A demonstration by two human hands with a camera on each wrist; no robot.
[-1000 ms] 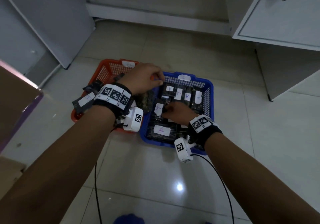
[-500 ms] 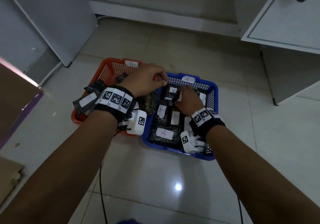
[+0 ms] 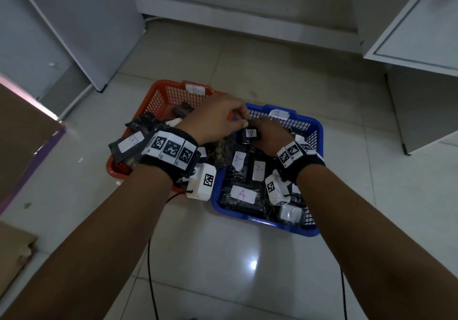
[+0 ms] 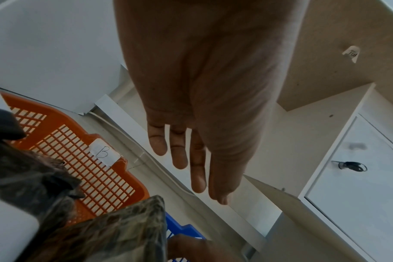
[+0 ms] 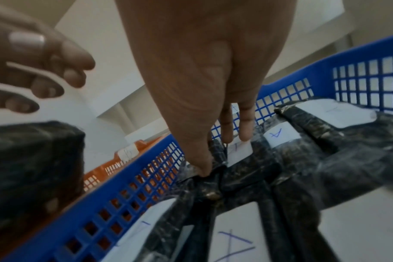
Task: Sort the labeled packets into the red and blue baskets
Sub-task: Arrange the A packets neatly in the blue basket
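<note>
A red basket (image 3: 171, 94) tagged B stands left of a blue basket (image 3: 318, 134) tagged A on the floor. Several dark packets with white A labels (image 3: 242, 194) lie in the blue basket. A dark packet labelled B (image 3: 131, 141) hangs over the red basket's left rim. My right hand (image 3: 257, 131) is at the blue basket's back left corner. Its thumb and fingers (image 5: 244, 131) pinch a small packet labelled A (image 3: 251, 134). My left hand (image 3: 241, 119) hovers over the rims where the baskets meet, its fingers (image 4: 180, 156) loose and holding nothing.
A white cabinet (image 3: 421, 34) with a key (image 4: 350, 166) in its door stands at the right, a white panel (image 3: 74, 22) at the back left. A brown cardboard box (image 3: 24, 134) fills the left edge. Wrist-camera cables (image 3: 151, 270) trail over the glossy tiles.
My right hand has moved from the middle of the blue basket to its back left corner and taken hold of the small A packet. My left hand has stayed over the rims.
</note>
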